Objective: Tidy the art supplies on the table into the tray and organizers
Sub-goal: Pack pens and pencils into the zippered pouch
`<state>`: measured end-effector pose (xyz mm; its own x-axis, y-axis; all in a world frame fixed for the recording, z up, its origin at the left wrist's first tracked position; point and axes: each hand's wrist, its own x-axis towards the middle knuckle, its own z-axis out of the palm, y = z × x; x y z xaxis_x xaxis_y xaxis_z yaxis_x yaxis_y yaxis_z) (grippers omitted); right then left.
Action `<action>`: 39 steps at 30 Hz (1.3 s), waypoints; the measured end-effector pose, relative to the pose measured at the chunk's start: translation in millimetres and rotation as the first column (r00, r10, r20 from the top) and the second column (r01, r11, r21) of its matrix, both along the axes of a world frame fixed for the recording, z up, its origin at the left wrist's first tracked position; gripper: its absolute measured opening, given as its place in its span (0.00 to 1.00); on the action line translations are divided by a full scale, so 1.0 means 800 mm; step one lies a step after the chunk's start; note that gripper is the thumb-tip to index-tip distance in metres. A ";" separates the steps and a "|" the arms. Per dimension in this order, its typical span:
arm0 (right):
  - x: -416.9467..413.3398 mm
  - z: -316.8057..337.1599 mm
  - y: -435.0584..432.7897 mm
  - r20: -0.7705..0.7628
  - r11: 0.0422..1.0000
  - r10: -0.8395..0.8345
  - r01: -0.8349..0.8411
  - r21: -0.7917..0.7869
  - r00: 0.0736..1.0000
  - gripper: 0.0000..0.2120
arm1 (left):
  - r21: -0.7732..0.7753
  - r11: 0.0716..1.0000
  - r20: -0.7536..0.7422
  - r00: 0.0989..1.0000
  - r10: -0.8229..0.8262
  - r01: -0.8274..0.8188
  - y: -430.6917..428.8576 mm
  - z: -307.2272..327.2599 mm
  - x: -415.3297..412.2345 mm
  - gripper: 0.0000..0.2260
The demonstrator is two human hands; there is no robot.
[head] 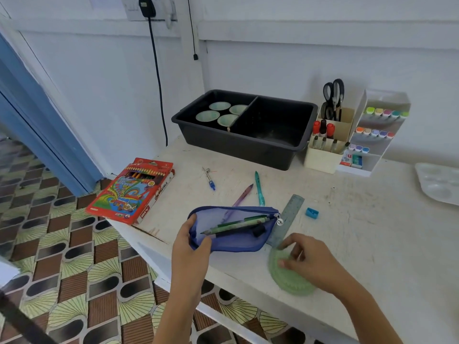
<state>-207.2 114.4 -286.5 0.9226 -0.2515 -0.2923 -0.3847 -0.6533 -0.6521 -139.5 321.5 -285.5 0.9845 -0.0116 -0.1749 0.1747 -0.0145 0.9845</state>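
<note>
Green see-through plastic is what the right hand has hold of: a half-round protractor lying flat near the front edge of the worktop, with the fingers bent over its top and the thumb set against its rim, pinching it. The left hand grips the left end of a blue mesh pouch, thumb inside the unzipped mouth and fingers beneath, holding it open; a few pens already lie inside. A grey ruler lies slantwise between pouch and protractor, its lower end just by the right fingertips, and a small blue sharpener sits beside it. The protractor looks thin, light and stiff, and lying flat it probably gives little to catch; tipping up one edge or sliding it off the worktop's front would likely make the grip easier. Bending it too far might crack it. The pouch is soft and floppy, so it should need holding open while anything goes in. Further back lie a teal pen, a purple pen, a compass and a box of pencils, all well short of the black tray and the cream organizer against the wall.
</note>
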 end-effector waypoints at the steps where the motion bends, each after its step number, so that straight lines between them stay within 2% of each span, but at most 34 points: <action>1: -0.005 0.010 -0.006 0.046 0.999 -0.040 0.039 0.009 0.998 0.09 | 0.006 1.000 -0.002 1.000 -0.005 0.005 0.001 0.000 -0.001 0.23; 3: -0.014 0.036 -0.017 0.186 0.991 -0.126 0.118 0.058 0.974 0.08 | 0.029 1.000 -0.004 1.000 -0.011 0.011 0.002 -0.001 -0.003 0.23; 5: -0.021 0.068 -0.022 0.376 0.974 -0.201 0.144 0.174 0.904 0.12 | 0.044 0.999 -0.006 1.000 -0.019 0.019 0.001 -0.002 -0.005 0.23; 8: -0.018 0.102 -0.007 0.599 0.926 -0.261 0.021 0.378 0.757 0.16 | 0.049 0.998 -0.018 0.999 -0.035 0.036 0.000 -0.003 -0.003 0.24; 10: -0.005 0.105 0.015 0.628 0.889 -0.274 -0.058 0.455 0.728 0.15 | 0.031 0.998 -0.023 0.999 -0.045 0.045 -0.001 -0.001 -0.002 0.24; 12: 0.014 0.092 0.035 0.613 0.894 -0.237 -0.078 0.442 0.754 0.13 | 0.014 0.999 -0.032 0.998 -0.048 0.048 -0.002 0.001 0.000 0.24; 14: 0.030 0.067 0.045 0.578 0.951 -0.127 -0.066 0.302 0.806 0.13 | 0.003 0.999 -0.046 0.998 -0.045 0.046 -0.002 0.003 0.002 0.23; 16: 0.038 0.045 0.044 0.592 0.998 -0.014 -0.026 0.060 0.806 0.13 | -0.016 0.999 -0.063 0.997 -0.043 0.042 0.000 0.005 0.003 0.23; 17: 0.041 0.039 0.039 0.605 1.000 -0.008 0.010 0.000 0.796 0.13 | -0.024 0.999 -0.069 0.997 -0.041 0.040 0.002 0.006 0.003 0.23; 21: 0.052 0.018 -0.002 0.596 0.973 -0.197 0.230 0.021 0.778 0.12 | -0.035 0.998 -0.071 0.996 -0.051 0.048 0.009 0.009 0.002 0.23; 24: 0.064 -0.015 -0.045 0.473 0.922 -0.238 0.350 -0.163 0.848 0.14 | -0.031 0.997 -0.054 0.996 -0.066 0.064 0.012 0.013 0.001 0.22; 26: 0.064 -0.036 -0.064 0.349 0.884 -0.251 0.360 -0.297 0.903 0.16 | -0.039 0.997 -0.052 0.996 -0.075 0.073 0.012 0.016 0.001 0.23; 28: 0.063 -0.048 -0.071 0.312 0.854 -0.272 0.378 -0.357 0.910 0.16 | -0.055 0.995 -0.061 0.994 -0.086 0.083 0.012 0.018 0.001 0.23; 30: 0.062 -0.052 -0.072 0.360 0.845 -0.328 0.441 -0.302 0.874 0.14 | -0.067 0.994 -0.064 0.994 -0.089 0.085 0.011 0.019 0.002 0.23; 34: 0.064 -0.031 -0.051 0.467 0.877 -0.422 0.480 -0.007 0.777 0.13 | -0.068 0.994 -0.059 0.994 -0.090 0.086 0.011 0.021 0.003 0.19; 37: 0.063 0.016 -0.013 0.553 0.922 -0.375 0.358 0.144 0.744 0.12 | -0.075 0.994 -0.064 0.995 -0.080 0.075 0.010 0.020 0.004 0.19; 39: 0.063 0.049 0.014 0.589 0.967 -0.253 0.186 0.173 0.768 0.12 | -0.079 0.994 -0.064 0.995 -0.076 0.071 0.008 0.020 0.004 0.18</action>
